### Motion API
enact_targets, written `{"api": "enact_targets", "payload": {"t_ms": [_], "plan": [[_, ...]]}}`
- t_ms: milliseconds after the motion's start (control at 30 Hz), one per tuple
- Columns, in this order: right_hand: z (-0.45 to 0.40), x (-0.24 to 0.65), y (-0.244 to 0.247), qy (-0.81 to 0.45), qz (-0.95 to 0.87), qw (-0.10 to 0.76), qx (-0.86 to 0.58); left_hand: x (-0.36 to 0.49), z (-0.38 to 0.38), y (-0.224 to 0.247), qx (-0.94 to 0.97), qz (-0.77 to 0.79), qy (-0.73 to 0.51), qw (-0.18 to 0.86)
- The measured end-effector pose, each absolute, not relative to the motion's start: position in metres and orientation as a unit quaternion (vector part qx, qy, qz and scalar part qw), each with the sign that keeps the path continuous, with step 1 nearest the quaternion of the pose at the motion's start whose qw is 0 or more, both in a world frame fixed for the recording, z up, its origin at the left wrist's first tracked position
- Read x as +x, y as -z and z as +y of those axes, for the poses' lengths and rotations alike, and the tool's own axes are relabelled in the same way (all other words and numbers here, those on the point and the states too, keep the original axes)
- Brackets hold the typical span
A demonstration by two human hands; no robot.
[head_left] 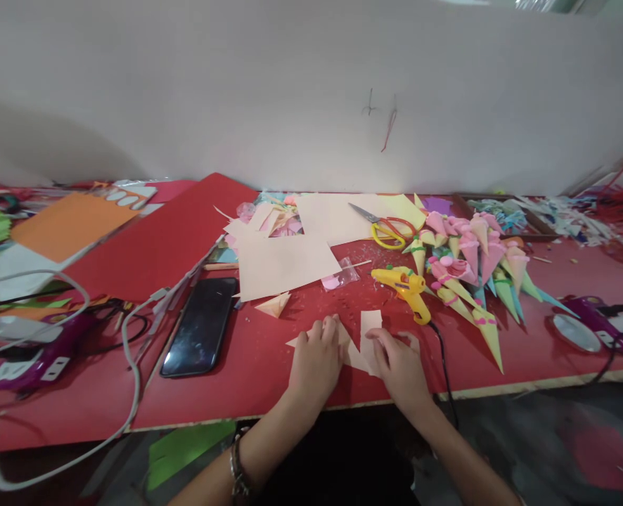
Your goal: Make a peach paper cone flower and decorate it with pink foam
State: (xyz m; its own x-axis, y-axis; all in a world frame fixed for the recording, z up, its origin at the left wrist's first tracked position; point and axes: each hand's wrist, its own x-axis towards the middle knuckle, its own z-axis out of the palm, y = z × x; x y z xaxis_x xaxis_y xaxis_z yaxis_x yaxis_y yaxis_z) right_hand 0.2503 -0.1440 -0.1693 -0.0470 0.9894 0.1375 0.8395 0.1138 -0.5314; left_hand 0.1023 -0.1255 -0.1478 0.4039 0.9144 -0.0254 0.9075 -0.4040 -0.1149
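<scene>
My left hand [316, 358] presses down on a pointed piece of cream foam or paper sheet [354, 357] lying on the red table, fingers bent and close together. Beside it, my right hand [402, 365] pinches a small rectangular cream piece [370, 323] between thumb and fingers, its lower part next to the pointed piece. Whether the two pieces touch or overlap I cannot tell. A small folded cream cone [274, 305] lies beyond my left hand. To the right of my right hand is a yellow glue gun [403, 284] with a black cord.
Large cream sheets [285, 263] and yellow-and-red-handled scissors [385, 228] lie behind. Many pink, yellow and green cones [470, 260] are piled at right. A black phone [200, 327], white cable [126, 337] and red sheet [169, 239] are at left. A white wall [290, 98] stands behind.
</scene>
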Motion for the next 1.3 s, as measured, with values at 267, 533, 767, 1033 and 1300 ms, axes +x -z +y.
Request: {"api": "enact_targets", "payload": {"t_ms": [267, 533, 767, 1033, 1300], "plan": [[-0.154, 0.261, 0.172, -0.088, -0.722, 0.227, -0.648, 0.102, -0.126, 0.149, -0.836, -0.547, -0.041, 0.031], [-0.165, 0.275, 0.177, -0.059, -0.723, 0.215, -0.653, 0.1, -0.126, 0.149, -0.835, -0.547, -0.046, 0.021], [-0.173, 0.276, 0.172, -0.127, -0.659, 0.381, -0.636, 0.093, -0.122, 0.149, -0.845, -0.534, 0.013, 0.01], [-0.131, 0.213, 0.142, -0.225, -0.656, 0.485, -0.533, 0.074, -0.109, 0.11, -0.785, -0.465, 0.256, -0.319], [-0.118, 0.202, 0.15, -0.249, -0.677, 0.447, -0.529, 0.023, -0.043, 0.092, -0.696, -0.568, 0.341, -0.277]]}}
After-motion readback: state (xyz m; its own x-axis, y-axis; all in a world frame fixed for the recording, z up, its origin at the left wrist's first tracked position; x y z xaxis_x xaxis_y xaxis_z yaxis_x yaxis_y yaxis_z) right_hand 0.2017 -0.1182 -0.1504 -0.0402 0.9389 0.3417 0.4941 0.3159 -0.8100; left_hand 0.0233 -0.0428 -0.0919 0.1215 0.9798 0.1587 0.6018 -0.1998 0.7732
